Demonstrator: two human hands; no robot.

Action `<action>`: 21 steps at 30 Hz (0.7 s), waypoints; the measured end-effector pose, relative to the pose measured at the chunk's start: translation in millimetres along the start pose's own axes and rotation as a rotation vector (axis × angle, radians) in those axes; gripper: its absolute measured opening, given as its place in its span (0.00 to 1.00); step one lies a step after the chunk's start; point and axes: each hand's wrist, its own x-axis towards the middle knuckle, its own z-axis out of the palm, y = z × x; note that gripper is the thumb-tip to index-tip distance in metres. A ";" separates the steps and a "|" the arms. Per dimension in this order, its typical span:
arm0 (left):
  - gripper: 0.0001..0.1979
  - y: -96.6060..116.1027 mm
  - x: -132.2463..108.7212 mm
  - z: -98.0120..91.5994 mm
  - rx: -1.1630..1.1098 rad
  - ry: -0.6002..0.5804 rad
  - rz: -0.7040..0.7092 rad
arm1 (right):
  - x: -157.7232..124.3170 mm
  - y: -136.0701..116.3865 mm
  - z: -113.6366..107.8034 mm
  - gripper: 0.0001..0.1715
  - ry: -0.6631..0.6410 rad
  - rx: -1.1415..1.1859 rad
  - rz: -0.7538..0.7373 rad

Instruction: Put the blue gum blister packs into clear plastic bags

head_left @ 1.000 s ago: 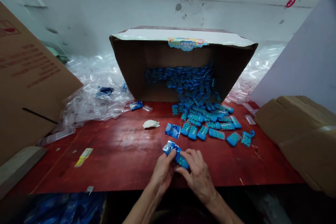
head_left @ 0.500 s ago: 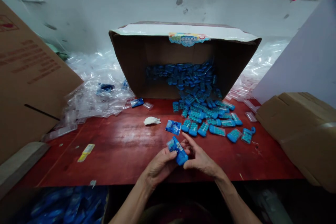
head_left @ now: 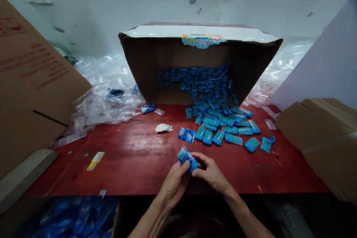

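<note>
A small clear candy case (head_left: 187,159) with a blue cap and a blue printed label lies tilted between my two hands, above the front of the red table. My left hand (head_left: 176,180) is closed on it from below, the thumb pressed on its face. At its right side my right hand (head_left: 210,173) grips the blue end between thumb and fingers; some fingertips are hidden behind it. Just beyond the hands a flat blue printed label (head_left: 186,135) rests on the table, beside several candy cases (head_left: 207,137) filled with turquoise balls.
An open carton (head_left: 147,89) on its side spills more candy cases. Clear plastic pieces (head_left: 106,81) heap up at the left. A white crumpled scrap (head_left: 164,128) and a yellow label strip (head_left: 95,161) lie on the red table (head_left: 125,163). Cardboard boxes (head_left: 315,134) (head_left: 33,81) flank both sides.
My right hand's raised index finger has come down and its fingers have closed on the case's blue end. The view has shifted slightly, so the scene sits a little further right.
</note>
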 end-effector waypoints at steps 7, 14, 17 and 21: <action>0.07 31.3 -12.1 -24.7 -0.096 0.236 0.079 | 16.3 -0.4 -1.5 0.26 -0.042 -0.329 -0.106; 0.15 94.0 -47.2 -95.3 -0.227 0.703 0.324 | 80.4 3.1 -3.9 0.11 0.254 -1.216 -0.100; 0.07 80.3 -42.8 -88.3 -0.127 0.720 0.181 | 94.6 11.2 2.7 0.12 0.293 -1.313 -0.054; 0.05 44.2 -13.8 -50.0 -0.024 0.549 0.005 | 95.4 17.9 5.5 0.13 0.304 -1.402 -0.066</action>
